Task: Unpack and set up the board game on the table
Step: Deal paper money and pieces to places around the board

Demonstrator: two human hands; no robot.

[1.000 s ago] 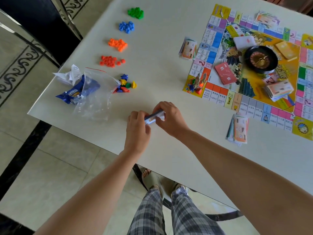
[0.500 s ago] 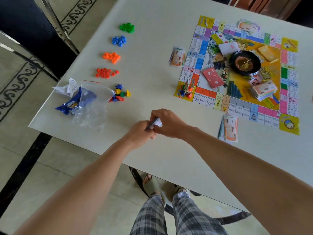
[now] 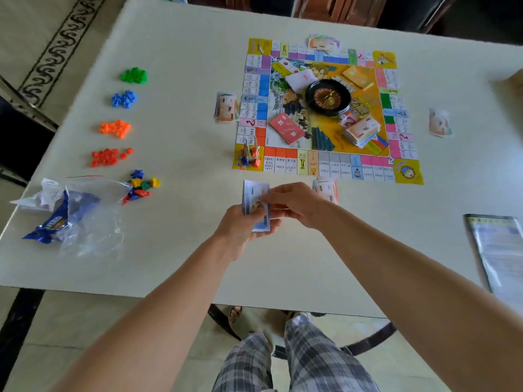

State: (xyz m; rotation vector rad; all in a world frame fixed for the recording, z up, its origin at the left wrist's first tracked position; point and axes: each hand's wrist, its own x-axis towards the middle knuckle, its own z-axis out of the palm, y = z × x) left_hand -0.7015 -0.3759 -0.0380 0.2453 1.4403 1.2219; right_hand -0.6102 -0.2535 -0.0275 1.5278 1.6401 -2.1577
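Observation:
A small stack of cards (image 3: 255, 205) with bluish-white faces is held above the table's near middle. My left hand (image 3: 243, 230) grips the stack from below. My right hand (image 3: 294, 203) pinches the cards from the right side. The game board (image 3: 325, 162) lies flat beyond my hands, with a black roulette wheel (image 3: 328, 97), a red card deck (image 3: 286, 128) and other card stacks on it. Coloured pawns (image 3: 249, 157) stand on the board's near left corner.
Left of the board lie heaps of green (image 3: 134, 75), blue (image 3: 124, 98), orange (image 3: 115, 128) and red pieces (image 3: 109, 157), plus mixed tokens (image 3: 141, 186). Empty plastic bags (image 3: 70, 213) sit at the left edge. Money stacks (image 3: 225, 106) (image 3: 439, 122) flank the board. A sleeved sheet (image 3: 498, 250) lies at right.
The card stack has been lifted and turned so its faces show; both hands rose slightly off the table and moved toward the board. The view has shifted left and down.

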